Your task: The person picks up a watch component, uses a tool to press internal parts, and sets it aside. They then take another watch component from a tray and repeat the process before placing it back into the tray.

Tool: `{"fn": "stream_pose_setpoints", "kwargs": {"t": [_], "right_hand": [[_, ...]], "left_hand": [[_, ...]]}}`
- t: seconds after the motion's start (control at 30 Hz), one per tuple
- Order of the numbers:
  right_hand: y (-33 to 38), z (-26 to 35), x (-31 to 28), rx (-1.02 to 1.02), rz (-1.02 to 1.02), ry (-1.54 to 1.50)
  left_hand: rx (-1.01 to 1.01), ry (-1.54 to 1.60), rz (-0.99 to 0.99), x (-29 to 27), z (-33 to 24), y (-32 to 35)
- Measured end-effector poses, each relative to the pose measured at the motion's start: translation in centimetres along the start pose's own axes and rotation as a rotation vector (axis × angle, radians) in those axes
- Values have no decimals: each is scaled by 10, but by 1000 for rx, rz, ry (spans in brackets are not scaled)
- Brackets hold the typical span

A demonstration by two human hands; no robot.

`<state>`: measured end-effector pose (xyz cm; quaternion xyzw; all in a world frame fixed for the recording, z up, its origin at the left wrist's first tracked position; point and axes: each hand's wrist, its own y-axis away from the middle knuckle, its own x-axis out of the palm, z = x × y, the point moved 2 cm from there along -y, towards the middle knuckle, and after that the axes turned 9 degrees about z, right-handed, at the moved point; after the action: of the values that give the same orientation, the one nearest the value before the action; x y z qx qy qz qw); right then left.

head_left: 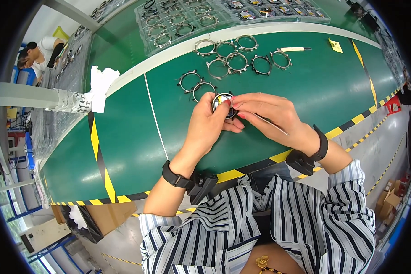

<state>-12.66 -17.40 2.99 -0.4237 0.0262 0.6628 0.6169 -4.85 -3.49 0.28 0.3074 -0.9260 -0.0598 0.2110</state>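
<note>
At the fingertips of the right hand (281, 115), which is holding a slim rod (276, 127), the left hand (202, 119) is gripping a round watch case (222, 98). It is looking light and stiff, its exposed insides probably fragile; its rim is offering the safest hold.

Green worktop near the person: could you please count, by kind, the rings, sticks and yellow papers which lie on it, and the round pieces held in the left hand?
Rings on the green worktop: 9
Pale stick with a dark tip: 1
Yellow paper: 1
Round piece in the left hand: 1
Total: 12
</note>
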Motion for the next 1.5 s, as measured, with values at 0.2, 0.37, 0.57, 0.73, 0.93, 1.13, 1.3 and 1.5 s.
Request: {"fn": "stream_pose_setpoints", "kwargs": {"t": [0.2, 0.37, 0.57, 0.73, 0.93, 1.13, 1.3, 1.5], "right_hand": [[4, -2, 0, -47, 54, 93], [6, 0, 2, -42, 83, 155], [8, -5, 7, -95, 80, 223], [4, -6, 7, -140, 110, 283], [6, -11, 13, -167, 97, 305], [2, -15, 14, -210, 64, 339], [2, -20, 14, -205, 60, 332], [-2, -20, 15, -184, 44, 289]], "left_hand": [[-56, -10, 8, 0, 5, -2], [-90, -60, -6, 0, 7, -3], [-116, -67, -33, 3, 6, -1], [-108, -118, -49, 0, 6, -1], [-101, -143, -87, 1, 9, 2], [-84, -158, -72, 1, 7, 3], [-61, -153, -56, 1, 7, 0], [-43, -155, -46, 3, 4, 2]]}}
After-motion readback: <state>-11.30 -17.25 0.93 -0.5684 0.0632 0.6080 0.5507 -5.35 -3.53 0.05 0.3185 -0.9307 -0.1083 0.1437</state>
